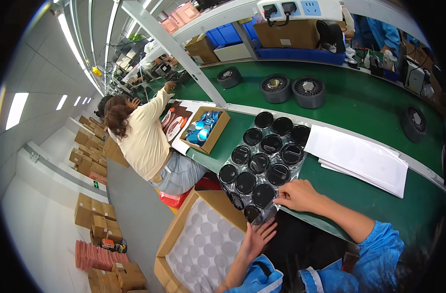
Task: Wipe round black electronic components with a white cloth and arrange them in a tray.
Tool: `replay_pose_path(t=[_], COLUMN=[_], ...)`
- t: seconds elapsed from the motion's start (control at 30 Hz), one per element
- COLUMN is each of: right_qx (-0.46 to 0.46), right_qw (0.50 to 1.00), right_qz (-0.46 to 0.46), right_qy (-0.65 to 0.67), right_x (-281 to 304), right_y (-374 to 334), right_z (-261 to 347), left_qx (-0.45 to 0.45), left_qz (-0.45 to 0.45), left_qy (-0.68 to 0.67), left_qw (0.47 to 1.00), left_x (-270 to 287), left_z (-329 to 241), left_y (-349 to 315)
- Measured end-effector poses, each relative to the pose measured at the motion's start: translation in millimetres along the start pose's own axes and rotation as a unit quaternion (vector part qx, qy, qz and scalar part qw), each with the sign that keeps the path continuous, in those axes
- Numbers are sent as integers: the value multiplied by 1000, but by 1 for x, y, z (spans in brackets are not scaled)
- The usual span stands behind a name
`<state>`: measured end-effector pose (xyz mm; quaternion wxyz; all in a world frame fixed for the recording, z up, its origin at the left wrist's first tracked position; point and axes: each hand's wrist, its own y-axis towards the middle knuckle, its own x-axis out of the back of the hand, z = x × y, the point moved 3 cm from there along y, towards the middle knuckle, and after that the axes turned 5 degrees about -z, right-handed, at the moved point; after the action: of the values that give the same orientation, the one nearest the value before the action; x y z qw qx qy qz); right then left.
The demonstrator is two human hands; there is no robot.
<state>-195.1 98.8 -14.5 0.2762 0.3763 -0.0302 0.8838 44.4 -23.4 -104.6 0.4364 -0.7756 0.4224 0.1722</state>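
Observation:
A clear plastic tray (242, 168) of several round black discs lies on the green workbench (359, 195) in front of me. My right hand (297, 195) rests on the tray's near edge, fingertips curled on the clear plastic beside a black disc (263, 194). My left hand (258, 238) is spread open just below the tray's near corner, by the rim of an open cardboard box (173, 229) lined with a white sheet of round pockets (203, 249). Both sleeves are blue.
A stack of white sheets (359, 158) lies right of the tray. A cardboard box of blue parts (206, 129) sits to the left. Black round units (308, 92) ride the green conveyor behind. A seated person in a cream top (145, 141) works at my left.

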Motion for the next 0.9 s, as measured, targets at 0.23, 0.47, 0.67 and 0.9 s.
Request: replay_pose_path(t=[0.23,0.47,0.67,0.9], right_qx=[-2,-4,-68,53], right_qw=[1000,1000,996,982], right_qz=[16,-2,2,-162], right_qy=[-21,-26,-60,-79], right_x=[1,5,12,-12], right_y=[2,-2,-7,-42], right_z=[8,16,31,104], left_qx=[-41,-120,-176,-152], left_qz=[-7,-1,28,53], left_qy=[-61,-81,122,15], left_qw=[997,989,976,987], left_x=[50,55,36,25], left_z=[11,3,-16,-7], left_y=[36,14,2,-7])
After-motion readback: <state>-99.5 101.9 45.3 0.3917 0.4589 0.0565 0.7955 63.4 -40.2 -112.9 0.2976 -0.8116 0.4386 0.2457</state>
